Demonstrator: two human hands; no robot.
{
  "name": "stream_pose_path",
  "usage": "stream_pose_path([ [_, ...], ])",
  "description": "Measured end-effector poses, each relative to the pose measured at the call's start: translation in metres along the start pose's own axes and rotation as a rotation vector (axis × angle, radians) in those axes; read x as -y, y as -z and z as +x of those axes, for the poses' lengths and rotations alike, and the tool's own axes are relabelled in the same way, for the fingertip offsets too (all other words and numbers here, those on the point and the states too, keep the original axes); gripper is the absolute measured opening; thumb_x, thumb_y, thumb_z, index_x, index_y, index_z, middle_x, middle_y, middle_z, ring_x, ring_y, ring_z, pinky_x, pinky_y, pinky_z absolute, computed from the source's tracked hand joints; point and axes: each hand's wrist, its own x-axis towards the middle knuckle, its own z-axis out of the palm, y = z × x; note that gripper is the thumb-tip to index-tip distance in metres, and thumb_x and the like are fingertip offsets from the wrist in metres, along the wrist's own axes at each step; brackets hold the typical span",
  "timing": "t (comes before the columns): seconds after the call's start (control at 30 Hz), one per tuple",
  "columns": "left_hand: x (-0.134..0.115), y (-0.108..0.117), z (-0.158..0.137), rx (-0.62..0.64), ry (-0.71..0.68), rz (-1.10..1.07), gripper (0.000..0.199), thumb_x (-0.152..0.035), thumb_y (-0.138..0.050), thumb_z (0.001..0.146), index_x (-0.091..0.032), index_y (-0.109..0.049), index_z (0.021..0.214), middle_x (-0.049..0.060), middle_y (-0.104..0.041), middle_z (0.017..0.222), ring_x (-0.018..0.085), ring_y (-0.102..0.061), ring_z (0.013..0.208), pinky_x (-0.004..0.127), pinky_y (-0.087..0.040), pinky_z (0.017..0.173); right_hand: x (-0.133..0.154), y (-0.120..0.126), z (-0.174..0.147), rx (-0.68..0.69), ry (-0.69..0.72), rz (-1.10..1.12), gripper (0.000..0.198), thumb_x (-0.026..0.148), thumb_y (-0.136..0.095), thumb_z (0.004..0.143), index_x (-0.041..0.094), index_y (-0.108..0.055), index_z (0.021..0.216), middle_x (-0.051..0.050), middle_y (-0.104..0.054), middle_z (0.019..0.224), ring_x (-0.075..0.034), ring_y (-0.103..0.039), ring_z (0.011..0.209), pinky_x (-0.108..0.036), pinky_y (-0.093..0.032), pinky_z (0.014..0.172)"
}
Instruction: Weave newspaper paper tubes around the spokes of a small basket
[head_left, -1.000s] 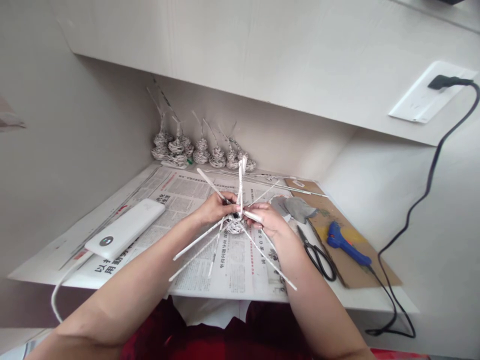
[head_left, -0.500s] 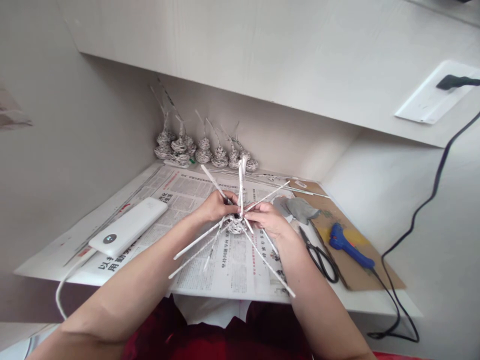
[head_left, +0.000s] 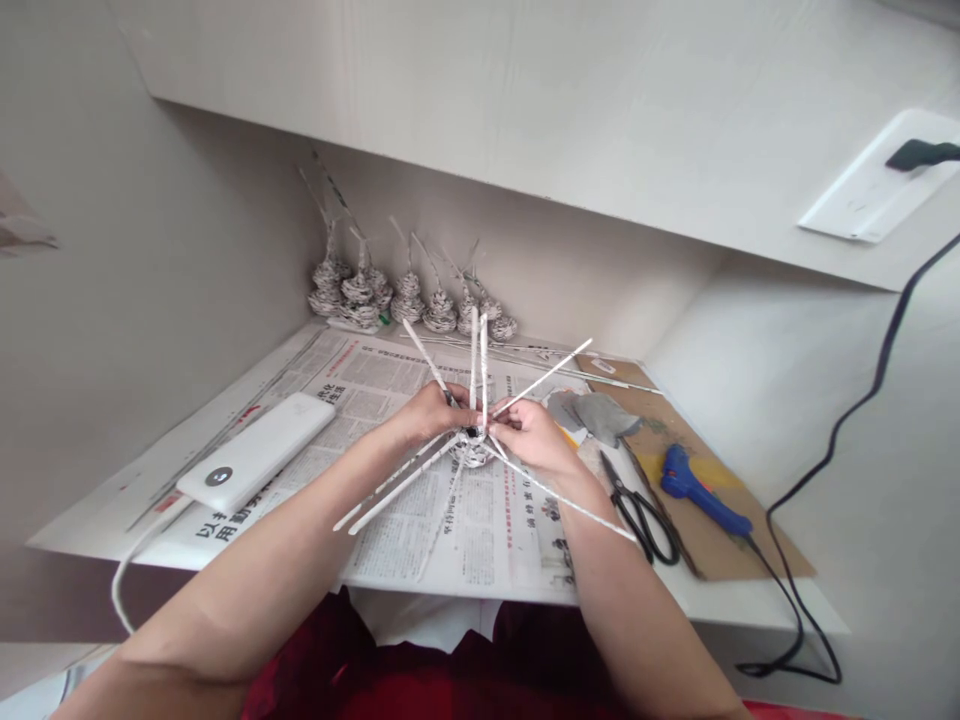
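Between my hands is a small round woven piece point(head_left: 472, 451) made of rolled newspaper, with several paper sticks point(head_left: 405, 480) fanning out from its rim. My left hand point(head_left: 436, 413) is closed on its left side, thumb at the rim and fingers behind. On the right, my right hand point(head_left: 531, 432) pinches a paper stick close to the rim. One long stick crosses over my right forearm. Two upright sticks point(head_left: 484, 365) rise between the hands. The piece's far side is hidden by my fingers.
Several finished gourd-shaped weavings point(head_left: 360, 300) line the back wall. At left lies a white power bank point(head_left: 259, 450) with a cable. Black scissors point(head_left: 641, 515), a grey cloth point(head_left: 600, 415) and a blue glue gun point(head_left: 705, 495) on cardboard point(head_left: 720, 560) lie right. Newspaper point(head_left: 390, 540) covers the table.
The woven piece has turned a little between my hands, so its sticks point in different directions. A front stick has swung right across my right forearm. Both hands keep their grip.
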Motion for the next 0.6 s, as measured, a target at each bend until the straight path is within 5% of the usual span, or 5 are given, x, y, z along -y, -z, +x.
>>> stream_pose_path([
  [0.4,-0.001,-0.001,-0.002,0.023,0.031,-0.032,0.022,-0.028,-0.076,0.062,-0.011,-0.074,0.075,0.006,-0.071,0.069,0.017,-0.063,0.064,0.027,-0.049,0.063,-0.001,0.007,-0.003,-0.084,0.166,-0.308,0.015,0.025,-0.065,0.074,0.022,-0.059,0.088,0.002,-0.068,0.073,-0.015,-0.063,0.067,-0.026,-0.045,0.066],
  [0.6,0.005,-0.003,0.0,-0.124,-0.026,0.091,0.024,-0.033,-0.071,0.068,-0.012,-0.072,0.079,0.006,-0.072,0.077,0.019,-0.065,0.072,0.027,-0.049,0.067,0.015,0.004,-0.008,-0.346,0.456,-0.574,0.01,0.031,-0.07,0.075,0.025,-0.068,0.083,-0.004,-0.069,0.097,-0.024,-0.056,0.1,-0.038,-0.038,0.091],
])
